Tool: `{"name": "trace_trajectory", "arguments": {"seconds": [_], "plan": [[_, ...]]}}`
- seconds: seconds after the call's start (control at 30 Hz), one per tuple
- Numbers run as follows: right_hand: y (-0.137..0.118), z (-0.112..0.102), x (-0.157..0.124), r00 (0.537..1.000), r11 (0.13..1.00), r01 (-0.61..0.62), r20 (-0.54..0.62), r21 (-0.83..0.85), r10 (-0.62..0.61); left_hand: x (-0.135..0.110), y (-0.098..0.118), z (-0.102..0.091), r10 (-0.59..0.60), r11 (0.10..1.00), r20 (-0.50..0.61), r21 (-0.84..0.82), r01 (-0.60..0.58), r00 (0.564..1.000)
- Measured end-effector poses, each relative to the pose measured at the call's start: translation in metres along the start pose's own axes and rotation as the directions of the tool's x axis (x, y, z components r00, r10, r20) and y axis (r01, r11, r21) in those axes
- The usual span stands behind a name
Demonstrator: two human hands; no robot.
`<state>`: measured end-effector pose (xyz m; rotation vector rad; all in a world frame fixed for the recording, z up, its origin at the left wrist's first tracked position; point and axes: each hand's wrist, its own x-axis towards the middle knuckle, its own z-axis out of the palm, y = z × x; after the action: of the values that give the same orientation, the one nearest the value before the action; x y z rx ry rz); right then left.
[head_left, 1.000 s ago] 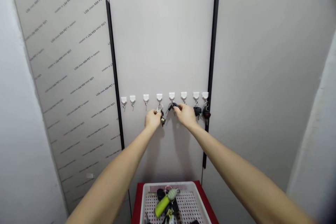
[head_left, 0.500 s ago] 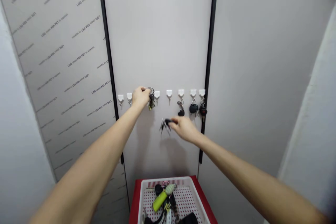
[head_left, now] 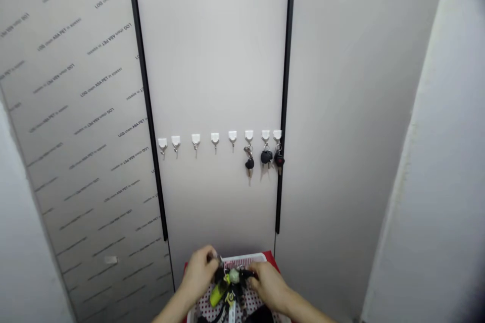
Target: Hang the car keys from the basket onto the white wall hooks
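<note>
So this is a narrow closet-type spot with a pale grey cabinet door straight ahead, a panel still wearing its printed film on the left, and black handle strips down both door edges. Across the door runs a row of eight small white stick-on hooks, all at about the same height. Three key sets hang from the rightmost hooks by their rings, so the fobs dangle freely and don't tangle with each other.

Down at the bottom, a white plastic basket sits on something red, right below the hooks, so it looks like it's kept within easy reach. A tangled pile of keys sits toward the middle of the basket, including a lime-green fob.

Both hands are down at the pile. The left hand is at the pile's left side, with its fingers curled in, and the right hand has its fingers reaching in from the right. Both sets of fingers are partly closed, but I can't tell if they've got a firm hold on anything.
</note>
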<state>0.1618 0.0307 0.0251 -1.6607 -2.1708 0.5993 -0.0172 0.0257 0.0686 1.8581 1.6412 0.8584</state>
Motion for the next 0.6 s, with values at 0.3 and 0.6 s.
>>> {"name": "trace_trajectory", "arguments": {"seconds": [0.3,0.6], "plan": [[-0.035,-0.149,0.046,0.578,0.969,0.176,-0.815,0.172,0.040,-0.012,-0.020,0.019,-0.034,0.945,0.096,0.326,0.000,0.995],[-0.048,-0.196,0.073,0.487,0.997,-0.071,-0.871,0.039,0.068,0.043,0.050,-0.001,0.170,0.977,-0.035,0.133,-0.164,0.985]]}}
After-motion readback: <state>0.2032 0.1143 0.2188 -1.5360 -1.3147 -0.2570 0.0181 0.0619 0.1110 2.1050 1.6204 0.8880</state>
